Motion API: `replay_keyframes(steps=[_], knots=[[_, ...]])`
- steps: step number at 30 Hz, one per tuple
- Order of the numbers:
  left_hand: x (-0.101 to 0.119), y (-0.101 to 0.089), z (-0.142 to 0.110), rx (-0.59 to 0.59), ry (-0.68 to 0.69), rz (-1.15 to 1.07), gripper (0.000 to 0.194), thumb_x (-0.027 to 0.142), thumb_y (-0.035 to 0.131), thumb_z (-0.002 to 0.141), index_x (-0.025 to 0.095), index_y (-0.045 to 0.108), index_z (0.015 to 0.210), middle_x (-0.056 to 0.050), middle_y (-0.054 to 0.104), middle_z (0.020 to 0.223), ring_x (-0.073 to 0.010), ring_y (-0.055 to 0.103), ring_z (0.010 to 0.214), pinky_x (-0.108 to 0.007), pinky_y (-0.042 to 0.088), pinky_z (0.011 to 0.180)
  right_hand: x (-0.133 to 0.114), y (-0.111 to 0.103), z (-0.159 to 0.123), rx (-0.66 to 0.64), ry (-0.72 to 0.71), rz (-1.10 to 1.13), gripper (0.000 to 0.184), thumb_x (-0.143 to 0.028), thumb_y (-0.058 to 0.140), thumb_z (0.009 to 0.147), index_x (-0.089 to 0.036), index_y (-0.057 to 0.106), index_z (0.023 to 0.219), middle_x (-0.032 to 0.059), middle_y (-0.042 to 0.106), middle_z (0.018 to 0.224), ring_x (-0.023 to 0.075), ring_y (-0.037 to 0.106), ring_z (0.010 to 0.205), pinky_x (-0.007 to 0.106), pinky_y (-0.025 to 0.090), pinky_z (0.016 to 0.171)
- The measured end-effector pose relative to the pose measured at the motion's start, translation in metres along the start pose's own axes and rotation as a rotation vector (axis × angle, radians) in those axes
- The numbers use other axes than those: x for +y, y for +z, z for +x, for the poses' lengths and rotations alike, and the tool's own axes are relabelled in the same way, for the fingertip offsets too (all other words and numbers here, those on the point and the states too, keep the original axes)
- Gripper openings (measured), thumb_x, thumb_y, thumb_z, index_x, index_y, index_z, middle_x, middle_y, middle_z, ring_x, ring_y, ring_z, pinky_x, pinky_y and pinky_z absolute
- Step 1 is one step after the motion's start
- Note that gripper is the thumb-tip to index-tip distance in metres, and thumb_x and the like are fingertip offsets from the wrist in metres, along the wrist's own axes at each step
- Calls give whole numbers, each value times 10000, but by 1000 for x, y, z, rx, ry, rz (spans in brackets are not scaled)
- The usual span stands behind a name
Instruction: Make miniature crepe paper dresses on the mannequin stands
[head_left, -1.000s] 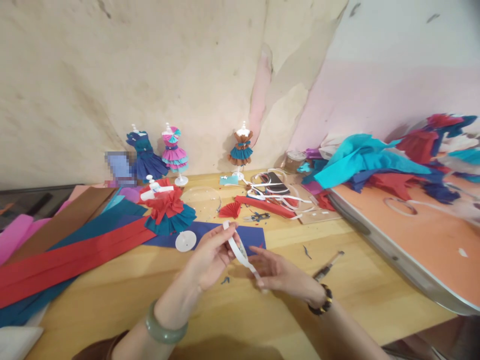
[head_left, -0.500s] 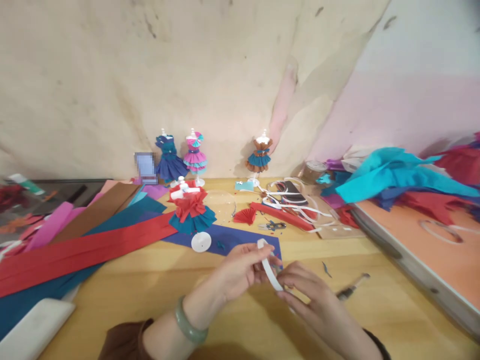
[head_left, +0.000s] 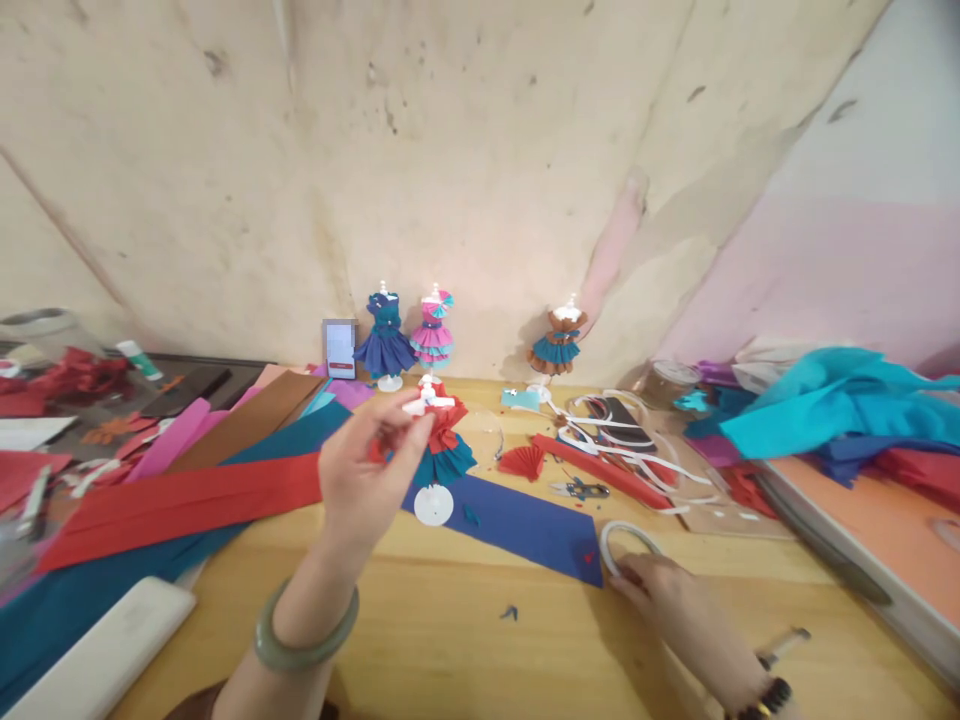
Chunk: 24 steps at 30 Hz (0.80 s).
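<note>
A small white dress form (head_left: 434, 505) lies on the table, its round base toward me, in a red ruffled top and teal pleated skirt (head_left: 442, 462). My left hand (head_left: 367, 460) is closed on its upper end, thumb and forefinger at the shoulder beside a short white strip (head_left: 439, 402). Some of those fingers are hidden. My right hand (head_left: 664, 590) grips the near side of a white roll of tape (head_left: 606, 548), held at the table by the right end of a dark blue paper sheet (head_left: 525, 530).
Three dressed forms, in blue (head_left: 385, 340), pink (head_left: 433, 335) and brown (head_left: 556, 345), stand by the wall. Thread snips (head_left: 585, 489), a red paper fan (head_left: 523, 461) and white strips lie mid-table. Paper strips (head_left: 195, 505) cover the left; an orange-topped case (head_left: 847, 530) borders the right.
My left hand has left the tape roll and reached forward-left to the dress form, whose top has swung slightly right. My right hand has carried the roll rightward, down to the table.
</note>
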<state>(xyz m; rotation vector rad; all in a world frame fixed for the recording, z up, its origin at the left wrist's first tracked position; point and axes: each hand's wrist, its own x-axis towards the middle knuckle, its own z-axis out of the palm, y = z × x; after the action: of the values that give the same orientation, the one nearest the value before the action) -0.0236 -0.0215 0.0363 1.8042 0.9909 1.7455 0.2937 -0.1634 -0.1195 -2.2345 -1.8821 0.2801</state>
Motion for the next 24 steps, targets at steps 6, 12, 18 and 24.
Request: replay_keyframes(steps=[6, 12, 18, 24], knots=[[-43, -6, 25, -61, 138, -28, 691, 274, 740, 721, 272, 444, 1346, -76, 589, 1202, -216, 551, 1089, -351, 434, 905, -20, -32, 5, -60, 95, 57, 315, -416, 460, 860, -235, 594, 640, 54, 681, 654, 218, 639, 616, 296, 410, 568], [-48, -6, 31, -128, -83, -254, 623, 383, 701, 764, 231, 466, 1322, -97, 605, 1194, -224, 566, 1128, -330, 464, 917, -57, -54, 34, -2, -39, 18, 284, -376, 455, 892, -221, 685, 833, 65, 718, 837, 206, 659, 757, 281, 441, 673], [-46, -8, 33, -29, -227, -332, 461, 440, 633, 826, 204, 560, 1216, -74, 671, 1038, -193, 634, 993, -348, 466, 935, -94, -43, 92, -6, 108, -185, 246, -278, 484, 904, -164, 692, 838, 118, 726, 920, 216, 675, 897, 258, 435, 715], [-52, -10, 35, -36, -269, -320, 466, 393, 696, 778, 205, 573, 1186, -68, 679, 1021, -191, 642, 971, -318, 492, 883, -100, -16, 125, -10, 222, -243, 247, -302, 551, 866, -102, 672, 947, 191, 707, 982, 265, 681, 912, 311, 468, 725]])
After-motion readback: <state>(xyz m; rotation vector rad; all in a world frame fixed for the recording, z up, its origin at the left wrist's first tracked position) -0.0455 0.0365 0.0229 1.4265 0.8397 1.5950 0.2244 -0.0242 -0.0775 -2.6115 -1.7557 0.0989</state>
